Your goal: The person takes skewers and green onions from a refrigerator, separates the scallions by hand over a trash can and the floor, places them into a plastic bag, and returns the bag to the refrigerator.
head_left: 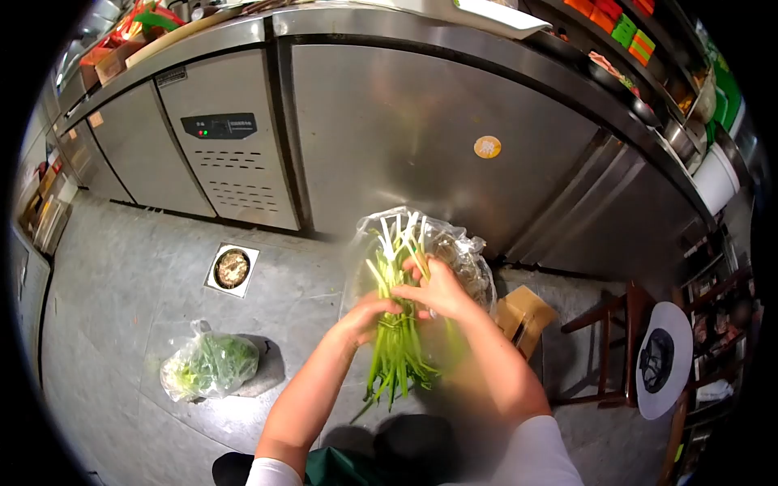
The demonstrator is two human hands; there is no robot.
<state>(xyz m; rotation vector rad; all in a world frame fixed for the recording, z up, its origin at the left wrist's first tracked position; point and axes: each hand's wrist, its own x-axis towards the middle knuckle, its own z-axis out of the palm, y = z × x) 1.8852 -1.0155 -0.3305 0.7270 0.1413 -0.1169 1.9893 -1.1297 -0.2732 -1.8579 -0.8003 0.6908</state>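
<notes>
A bunch of green onions [397, 348] hangs upright in front of me, its white ends at the top and its green leaves pointing down. My left hand [369, 318] is closed round the bunch from the left, about mid-length. From the right, my right hand [435, 290] has its fingers curled on the white stalks, with the thumb lying across the bunch. Behind the onions, a clear plastic bag [470, 263] stands open against the steel cabinet.
A tied bag of greens [212, 362] lies on the floor at left, below a floor drain [232, 270]. A steel refrigerated counter [389, 121] spans the front. To the right are a cardboard box [524, 320], a wooden stool [628, 348] and a white hat [679, 364].
</notes>
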